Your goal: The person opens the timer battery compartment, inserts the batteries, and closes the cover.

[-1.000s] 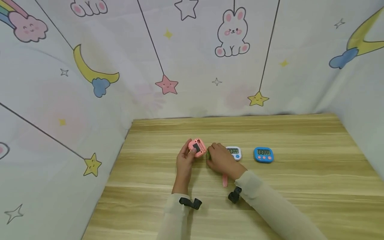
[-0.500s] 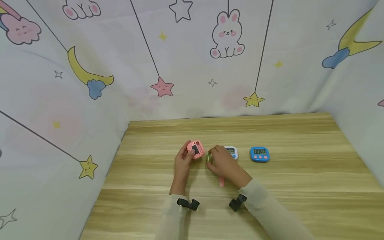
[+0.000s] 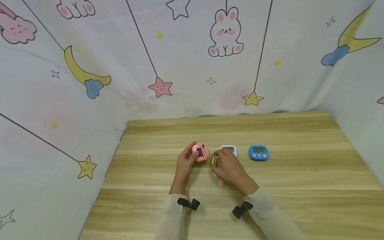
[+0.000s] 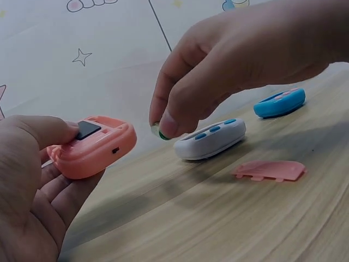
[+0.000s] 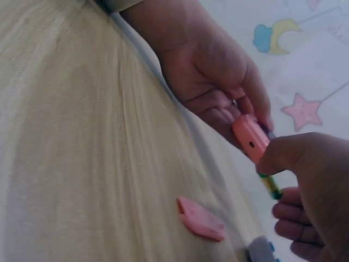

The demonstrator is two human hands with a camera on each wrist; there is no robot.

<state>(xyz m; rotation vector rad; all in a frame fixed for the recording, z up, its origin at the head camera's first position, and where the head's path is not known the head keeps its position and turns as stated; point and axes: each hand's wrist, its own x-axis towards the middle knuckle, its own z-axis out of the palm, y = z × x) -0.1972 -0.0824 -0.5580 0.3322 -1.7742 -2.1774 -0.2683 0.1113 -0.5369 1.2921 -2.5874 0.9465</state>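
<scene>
My left hand (image 3: 184, 165) holds a pink digital timer (image 3: 202, 154) above the table, back side up, thumb pressing its back. The timer's battery compartment stands uncovered along the side facing my right hand. Between thumb and fingertips, my right hand (image 3: 231, 168) pinches a small green battery (image 3: 213, 159) just right of the timer, apart from it in the head view. Below the right hand lies the pink battery cover (image 4: 271, 170), flat on the tabletop; in the head view that hand hides most of it.
A white timer (image 3: 229, 147) with blue buttons lies just behind the right hand, partly covered by it. Farther right lies a blue timer (image 3: 259, 152) with pink buttons. A patterned cloth wall (image 3: 192, 66) rises behind the wooden table (image 3: 300, 166).
Both hands have shifted slightly right over the table. The pink timer has turned a little in my left hand. The battery, mostly hidden before, now shows between my right fingertips.
</scene>
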